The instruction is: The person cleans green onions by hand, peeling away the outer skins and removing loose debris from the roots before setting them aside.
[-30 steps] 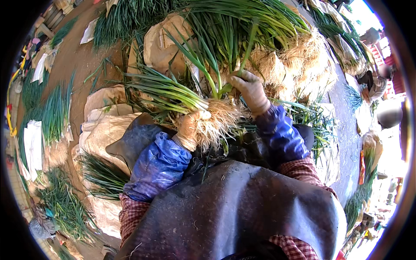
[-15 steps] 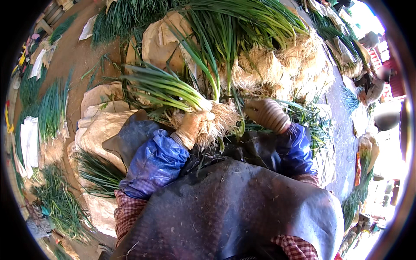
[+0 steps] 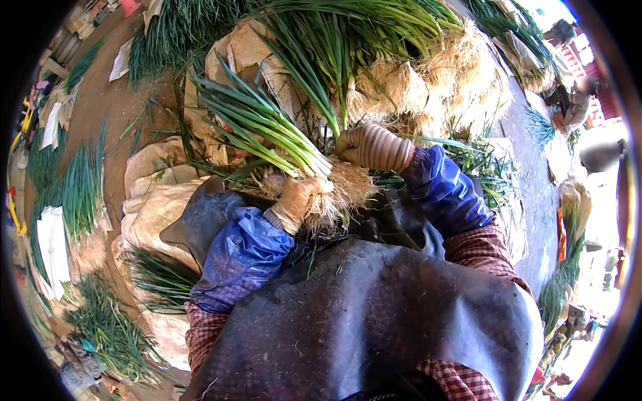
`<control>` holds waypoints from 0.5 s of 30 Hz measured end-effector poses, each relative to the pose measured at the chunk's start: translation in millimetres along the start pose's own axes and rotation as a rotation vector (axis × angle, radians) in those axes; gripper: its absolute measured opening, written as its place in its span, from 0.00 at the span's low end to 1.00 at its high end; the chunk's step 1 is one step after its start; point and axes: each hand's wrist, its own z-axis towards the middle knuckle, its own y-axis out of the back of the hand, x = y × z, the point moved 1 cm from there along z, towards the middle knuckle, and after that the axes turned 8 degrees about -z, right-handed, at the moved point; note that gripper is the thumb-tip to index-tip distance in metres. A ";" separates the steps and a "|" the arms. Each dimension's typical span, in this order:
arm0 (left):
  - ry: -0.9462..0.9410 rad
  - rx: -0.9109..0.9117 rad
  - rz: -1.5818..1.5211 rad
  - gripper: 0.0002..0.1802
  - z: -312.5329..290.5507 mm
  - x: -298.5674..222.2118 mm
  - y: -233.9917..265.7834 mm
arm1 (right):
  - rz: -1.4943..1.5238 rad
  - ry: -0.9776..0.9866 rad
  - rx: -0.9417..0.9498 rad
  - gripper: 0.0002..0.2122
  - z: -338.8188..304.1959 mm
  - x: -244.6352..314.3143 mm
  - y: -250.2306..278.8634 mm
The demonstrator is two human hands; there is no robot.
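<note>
My left hand point(image 3: 299, 202), in a tan glove, is closed around the root end of a bunch of green onions point(image 3: 284, 137). Their green leaves fan out to the upper left, and pale stringy roots point(image 3: 349, 194) spread to the right of my fist. My right hand point(image 3: 376, 147), in a striped knit glove, is just above and right of those roots with its fingers curled closed. Its fingertips meet the lower end of upright green onion stalks point(image 3: 338, 110); what they grip is hidden. Beyond both hands lies a large heap of green onions point(image 3: 394, 27), roots facing me.
A dark apron point(image 3: 374, 307) covers my lap. Brown sacking point(image 3: 160, 200) lies to my left, with loose green leaves point(image 3: 160, 277) on it. More green onion piles point(image 3: 83, 190) lie farther left and a bundle point(image 3: 565, 267) at right. A grey strip of ground point(image 3: 535, 167) runs along the right.
My right hand has moved left and up to the upright stalks. The bunch in my left hand now points more steeply away from me, its leaves swung upward.
</note>
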 end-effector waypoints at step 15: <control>0.267 0.042 -0.442 0.12 -13.9 -17.8 -19.0 | 0.098 -0.138 -0.385 0.13 5.3 -24.4 -37.1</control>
